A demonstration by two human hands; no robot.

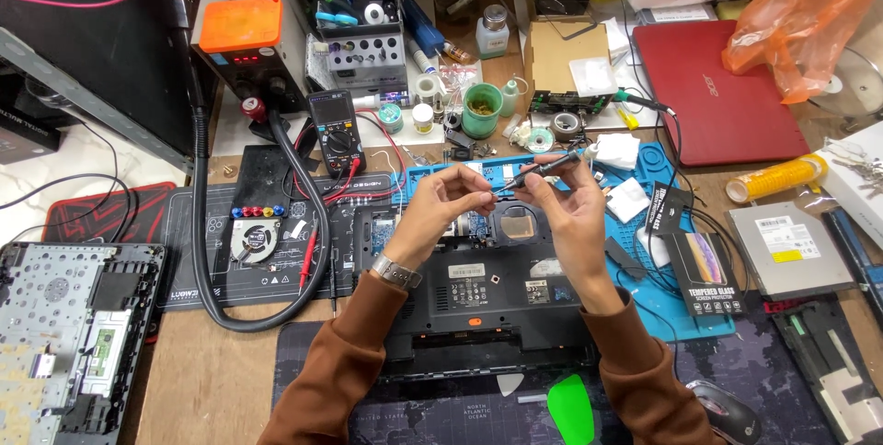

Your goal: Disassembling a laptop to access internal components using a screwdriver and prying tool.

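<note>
My right hand (563,201) grips a slim dark screwdriver (543,170) that points left. My left hand (452,195) pinches at the screwdriver's tip with thumb and forefinger; whether a small part sits between the fingers I cannot tell. Both hands hover over an opened black laptop base (478,290) with its inner board and a fan cut-out exposed. It lies partly on a blue repair mat (662,302) and partly on a dark desk mat (432,413). I wear brown sleeves and a metal watch (396,271) on the left wrist.
A black multimeter (335,130) with red leads and a loose fan (254,235) lie at the left. A keyboard frame (74,335) sits far left. A red laptop (717,86), an optical drive (791,247), a mouse (731,411) and a green pry pick (570,408) lie right and near.
</note>
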